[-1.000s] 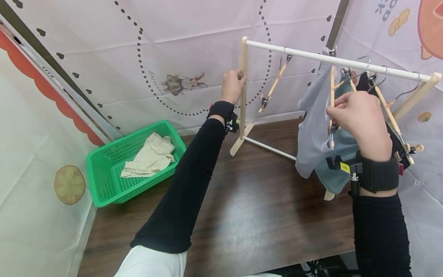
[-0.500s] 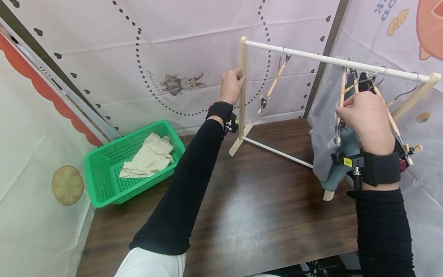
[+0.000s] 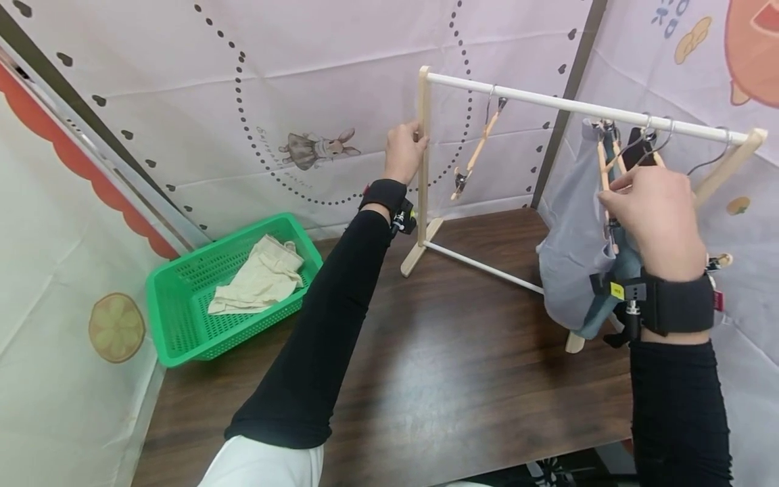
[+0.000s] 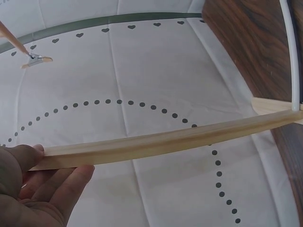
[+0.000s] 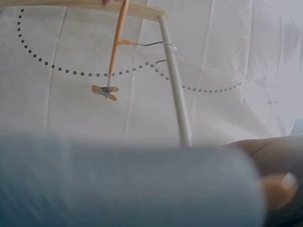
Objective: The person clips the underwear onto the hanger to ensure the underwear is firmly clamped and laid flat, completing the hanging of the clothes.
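Observation:
My left hand [image 3: 403, 154] grips the near-left wooden post [image 4: 156, 144] of a small clothes rack, thumb on one side and fingers on the other in the left wrist view. On the right, my right hand [image 3: 660, 210] pinches a wooden clip hanger [image 3: 602, 162] below the white rail [image 3: 548, 103]. A light grey garment [image 3: 572, 264] hangs from that hanger. Behind it show a teal garment [image 3: 599, 319] and a black garment [image 3: 638, 150], partly covered by my hand. Blurred blue-grey cloth [image 5: 128, 184] fills the lower right wrist view.
A bare clip hanger [image 3: 477, 145] hangs near the rail's left end. On the brown table [image 3: 426, 379] at left stands a green basket [image 3: 182, 338] with cream cloth [image 3: 262, 277] inside. Printed fabric walls [image 3: 341, 54] enclose the table.
The right hand has shifted right with its hanger, bringing the grey garment nearer the teal and black ones; the cloth swung as it moved. The left hand keeps its grip on the post.

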A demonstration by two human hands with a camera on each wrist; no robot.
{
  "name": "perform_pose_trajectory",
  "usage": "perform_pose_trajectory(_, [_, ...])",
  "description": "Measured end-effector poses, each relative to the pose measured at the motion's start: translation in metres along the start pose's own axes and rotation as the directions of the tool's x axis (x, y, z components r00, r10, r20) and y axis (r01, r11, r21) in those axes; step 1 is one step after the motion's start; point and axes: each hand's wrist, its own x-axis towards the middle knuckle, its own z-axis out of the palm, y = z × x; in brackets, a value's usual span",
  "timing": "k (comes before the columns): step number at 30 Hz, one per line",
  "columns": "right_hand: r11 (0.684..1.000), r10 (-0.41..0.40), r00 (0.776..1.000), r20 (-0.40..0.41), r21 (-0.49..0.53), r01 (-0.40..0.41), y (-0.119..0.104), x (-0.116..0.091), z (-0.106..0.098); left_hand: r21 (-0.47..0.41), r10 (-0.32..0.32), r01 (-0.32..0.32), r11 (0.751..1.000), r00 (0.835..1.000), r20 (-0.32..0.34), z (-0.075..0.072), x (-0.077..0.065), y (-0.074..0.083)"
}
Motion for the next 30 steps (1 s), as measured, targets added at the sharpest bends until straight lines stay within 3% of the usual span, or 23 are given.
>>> perform_pose_trajectory(4, [0.998, -0.018, 0.981, -0.194, 0.052, 0.029, -0.014, -0.012, 0.008, 0.028, -0.016, 0.016, 0.999, 1.000, -0.006, -0.003, -0.001, -0.003])
perform_pose_trajectory(7, [0.986, -0.039, 0.919, -0.393, 0.137, 0.100, -0.028, -0.023, 0.016, 0.071, -0.019, 0.017, 0.997, 0.999, 0.036, -0.003, -0.007, -0.005])
perform_pose_trajectory(10, [0.955, -0.092, 0.845, -0.527, 0.192, 0.224, -0.043, -0.036, 0.026, 0.076, -0.009, 0.001, 0.997, 0.994, 0.112, -0.001, -0.021, -0.009])
perform_pose_trajectory(12, [0.926, -0.160, 0.804, -0.573, 0.195, 0.324, -0.051, -0.045, 0.037, 0.034, -0.004, -0.001, 0.999, 0.987, 0.159, 0.001, -0.036, -0.013])
perform_pose_trajectory(14, [0.895, -0.230, 0.785, -0.576, 0.193, 0.403, -0.058, -0.055, 0.049, 0.007, 0.017, -0.019, 1.000, 0.983, 0.183, 0.004, -0.055, -0.019])
perform_pose_trajectory(17, [0.854, -0.330, 0.788, -0.519, 0.192, 0.484, -0.061, -0.067, 0.076, -0.014, 0.029, -0.027, 1.000, 0.975, 0.221, 0.005, -0.092, -0.030])
perform_pose_trajectory(22, [0.817, -0.446, 0.831, -0.334, 0.229, 0.530, -0.052, -0.083, 0.141, 0.068, 0.056, -0.075, 0.995, 0.968, 0.244, 0.002, -0.164, -0.059])
perform_pose_trajectory(25, [0.832, -0.453, 0.872, -0.188, 0.262, 0.489, -0.045, -0.094, 0.184, 0.120, 0.023, -0.050, 0.992, 0.977, 0.212, -0.004, -0.211, -0.082])
perform_pose_trajectory(30, [0.875, -0.386, 0.922, 0.023, 0.328, 0.357, -0.043, -0.119, 0.239, 0.123, -0.123, 0.106, 0.987, 0.983, 0.139, -0.018, -0.298, -0.129])
